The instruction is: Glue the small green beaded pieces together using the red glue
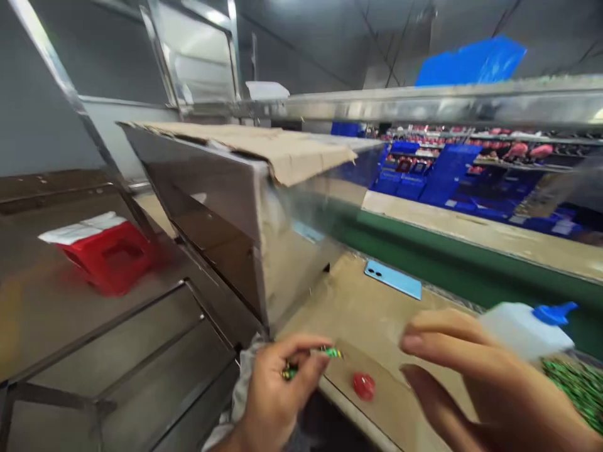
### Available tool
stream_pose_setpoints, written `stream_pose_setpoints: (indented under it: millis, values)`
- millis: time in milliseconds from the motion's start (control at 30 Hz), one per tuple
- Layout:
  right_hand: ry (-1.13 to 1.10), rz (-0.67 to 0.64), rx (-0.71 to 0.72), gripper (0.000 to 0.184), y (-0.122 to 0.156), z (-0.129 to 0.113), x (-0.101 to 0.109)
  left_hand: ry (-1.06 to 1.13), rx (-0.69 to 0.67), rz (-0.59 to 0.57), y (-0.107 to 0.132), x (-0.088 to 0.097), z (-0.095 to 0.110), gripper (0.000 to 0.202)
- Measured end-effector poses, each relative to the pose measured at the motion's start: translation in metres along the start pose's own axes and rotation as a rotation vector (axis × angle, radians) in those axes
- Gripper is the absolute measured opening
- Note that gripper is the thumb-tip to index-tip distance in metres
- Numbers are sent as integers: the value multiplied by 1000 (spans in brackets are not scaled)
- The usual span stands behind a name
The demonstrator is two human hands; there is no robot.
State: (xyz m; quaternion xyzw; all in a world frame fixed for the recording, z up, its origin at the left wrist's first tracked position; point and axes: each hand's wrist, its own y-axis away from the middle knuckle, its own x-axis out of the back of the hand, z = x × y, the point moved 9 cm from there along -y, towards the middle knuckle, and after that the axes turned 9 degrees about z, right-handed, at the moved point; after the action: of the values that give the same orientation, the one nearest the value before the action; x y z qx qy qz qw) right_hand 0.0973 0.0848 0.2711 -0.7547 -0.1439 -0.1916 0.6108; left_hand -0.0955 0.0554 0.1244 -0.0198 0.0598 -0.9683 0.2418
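Observation:
My left hand (277,383) is closed in a pinch on small green pieces (333,353) with yellow and dark bits. One sticks out past the thumb and fingertip, and others show inside the curled fingers; their exact kind is too small to make out. To the right, my right hand (490,376) hovers over the table with thumb and fingers apart and nothing seen between them. A shiny red lump (363,385) lies on the brown board between the hands. A heap of similar green pieces (575,386) lies at the right edge, partly behind my right hand.
A light-blue phone (393,279) lies on the tabletop (348,301) near the green belt (471,251). Behind my right hand is a white bottle (522,329) with a blue spout. A metal box (301,251) topped with cardboard stands left; a red stool (110,254) is on the floor.

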Motion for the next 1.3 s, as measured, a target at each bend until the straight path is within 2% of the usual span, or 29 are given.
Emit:
stream_pose_setpoints:
  millis: [167,233,433,700,800,933,1000,1167,1300]
  values:
    - [-112,-72,-128,18,15,17,-24,59,-199,34,-14,-32,38,11]
    - [-137,-82,-159,20,25,26,-27,64,-242,30,-13,-39,45,11]
    - [-206,-71,-287,24,42,44,-26,52,-246,22,-12,-50,39,13]
    - [-144,-129,-259,27,51,45,-32,29,-226,-79,-18,-59,33,18]
    - [-84,-151,-251,26,53,46,-32,43,-181,-105,-23,-60,30,15]
    - [-18,-157,-172,22,57,42,-34,98,0,-189,-25,-65,13,11]
    - [-4,-120,-96,26,58,39,-35,129,86,-233,-22,-69,4,15]
    - [66,-62,74,31,61,30,-40,188,220,-236,-15,-74,-14,34]
    - [84,-117,35,27,63,32,-44,219,260,-250,-13,-75,-18,49]
